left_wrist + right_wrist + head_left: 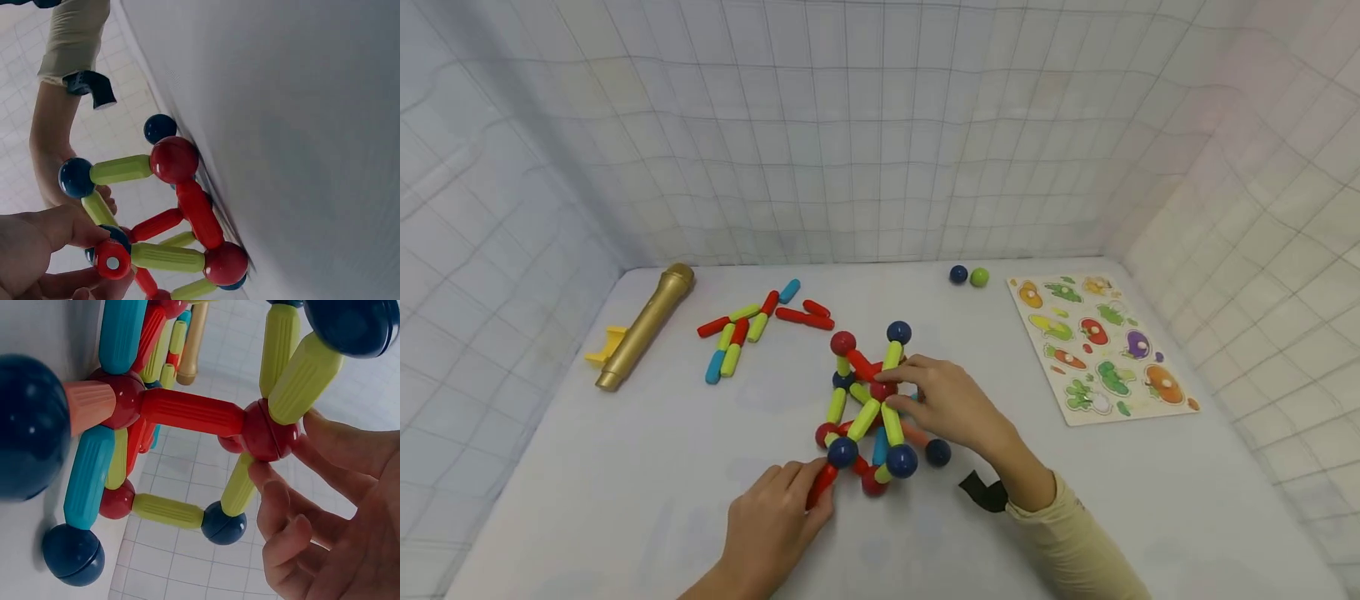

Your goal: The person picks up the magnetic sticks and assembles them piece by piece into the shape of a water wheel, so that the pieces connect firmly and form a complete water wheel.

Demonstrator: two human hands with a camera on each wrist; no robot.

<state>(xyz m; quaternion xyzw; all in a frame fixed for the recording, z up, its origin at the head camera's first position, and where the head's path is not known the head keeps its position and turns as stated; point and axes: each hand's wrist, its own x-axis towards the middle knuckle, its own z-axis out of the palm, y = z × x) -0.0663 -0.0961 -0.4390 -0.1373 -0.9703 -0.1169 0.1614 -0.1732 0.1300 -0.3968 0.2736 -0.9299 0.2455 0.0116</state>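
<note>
A toy frame of magnetic rods and balls [868, 408] stands mid-table, built from yellow-green, red and blue rods with red and dark blue balls. My left hand [818, 485] pinches a red rod [822, 486] at the frame's near left corner; the left wrist view shows that red rod's end [112, 263] under my thumb [59, 226]. My right hand [897, 390] pinches a red ball [883, 389] in the middle of the frame. In the right wrist view my fingertips [272, 487] close round that red ball [267, 430], where a red rod and yellow-green rods meet.
Loose rods [752, 329] lie at the back left beside a gold tube toy [643, 333]. A blue ball [958, 273] and a green ball [979, 277] sit at the back. A vegetable puzzle board [1101, 346] lies to the right. Gridded cloth walls surround the table.
</note>
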